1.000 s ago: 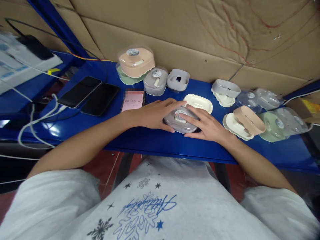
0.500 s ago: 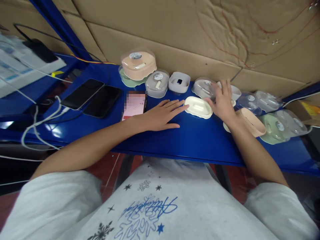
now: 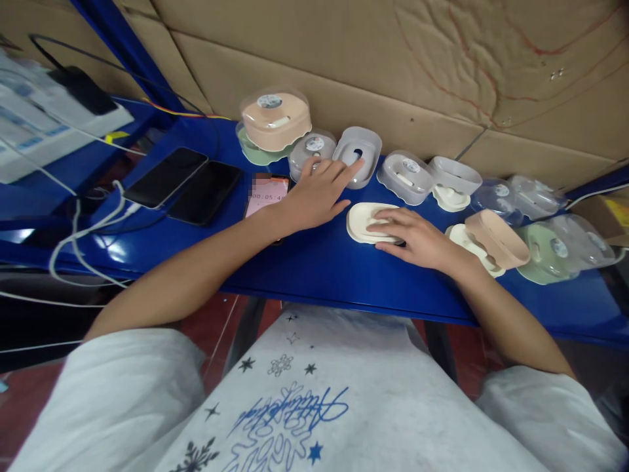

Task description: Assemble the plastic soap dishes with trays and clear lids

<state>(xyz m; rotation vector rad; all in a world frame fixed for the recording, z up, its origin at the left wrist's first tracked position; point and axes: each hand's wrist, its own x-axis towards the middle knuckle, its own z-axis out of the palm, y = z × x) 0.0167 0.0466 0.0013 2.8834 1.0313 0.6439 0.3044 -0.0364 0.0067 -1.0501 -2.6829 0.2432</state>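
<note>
My right hand (image 3: 417,239) is closed on the right end of a shallow cream tray (image 3: 361,221), fingers over its top and thumb along the near side. The fingers hide part of it. My left hand (image 3: 318,193) reaches forward with its fingers apart. Its index finger touches the inside of a deep grey dish (image 3: 367,141) with a dark slot, which leans tilted. Partly behind this hand is a grey box with a clear lid (image 3: 314,143). A phone with a lit timer screen (image 3: 263,196) lies under my left wrist.
Left of the phone lie two dark phones (image 3: 167,178) and white cables (image 3: 78,236). A stacked peach box (image 3: 275,124) stands at the back. Rightward are a lidded grey box (image 3: 405,177), a peach dish (image 3: 496,239), cream pieces (image 3: 451,198) and a green box (image 3: 545,252). Cardboard (image 3: 314,59) walls the back.
My left hand has moved forward to the grey dish, which has turned and tilted. My right hand has come down and left onto the cream tray, which has shifted left and closer.
</note>
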